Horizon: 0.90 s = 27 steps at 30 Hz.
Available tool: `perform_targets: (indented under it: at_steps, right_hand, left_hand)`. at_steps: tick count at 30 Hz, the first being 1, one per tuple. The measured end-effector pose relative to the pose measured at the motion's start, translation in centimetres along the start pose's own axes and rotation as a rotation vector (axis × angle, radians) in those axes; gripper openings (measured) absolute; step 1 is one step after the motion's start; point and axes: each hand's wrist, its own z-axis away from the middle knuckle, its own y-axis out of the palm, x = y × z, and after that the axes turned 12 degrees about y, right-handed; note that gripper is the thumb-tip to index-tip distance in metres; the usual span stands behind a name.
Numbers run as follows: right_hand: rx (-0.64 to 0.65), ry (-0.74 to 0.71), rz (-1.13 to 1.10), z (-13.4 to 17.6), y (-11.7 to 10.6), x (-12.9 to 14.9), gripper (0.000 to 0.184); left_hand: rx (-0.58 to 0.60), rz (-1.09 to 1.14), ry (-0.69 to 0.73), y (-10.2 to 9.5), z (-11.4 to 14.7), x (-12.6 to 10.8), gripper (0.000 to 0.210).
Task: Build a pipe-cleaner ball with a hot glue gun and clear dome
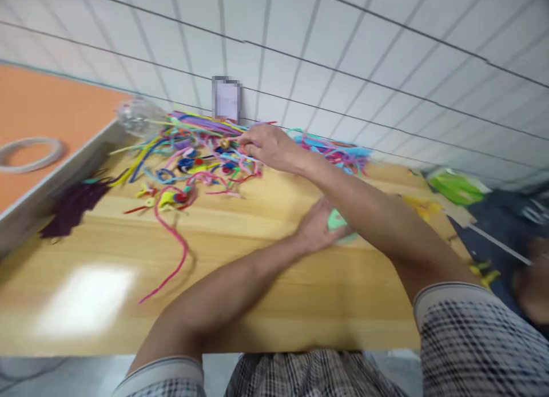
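My left hand (316, 230) rests low over the wooden table (257, 282), closed around a mint-green piece (337, 219) whose kind I cannot make out. My right forearm passes above it and hides some of its fingers. Farther back, my right hand (272, 145) reaches over to the pile of coloured pipe cleaners (201, 125), fingertips pinched at its right part. What lies between those fingertips is blurred. Left of that hand are small bent pipe-cleaner shapes in blue, yellow and red (189, 163). A long pink pipe cleaner (185, 245) trails toward the front.
More pink and blue pipe cleaners (334, 151) lie along the white wall. A pixelated upright object (227, 98) stands there. Clear plastic (139, 116) and a dark purple bundle (77, 205) are at left. A white ring (32, 154) lies on the orange surface; a green packet (457, 185) at right.
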Motion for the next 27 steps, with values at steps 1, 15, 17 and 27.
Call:
perform_targets:
  at_steps: [1, 15, 17, 27]
  right_hand:
    - [-0.031, 0.072, -0.059, 2.7, -1.7, -1.7, 0.038]
    - [-0.551, 0.809, -0.762, 34.0, 3.7, -12.0, 0.023]
    - [-0.603, 0.720, -0.722, 34.1, 4.7, -11.2, 0.020]
    - [-0.688, 0.317, -0.347, 35.3, 2.8, -9.3, 0.024]
  left_hand:
    - [0.006, -0.037, 0.006, -0.2, 0.1, 0.1, 0.075]
    - [-0.042, -0.178, 0.032, -2.3, 1.6, -0.2, 0.063]
    - [-0.103, -0.186, 0.026, -2.3, 1.7, -0.2, 0.062]
    - [-0.113, -0.451, 0.132, -4.5, -2.1, -5.2, 0.057]
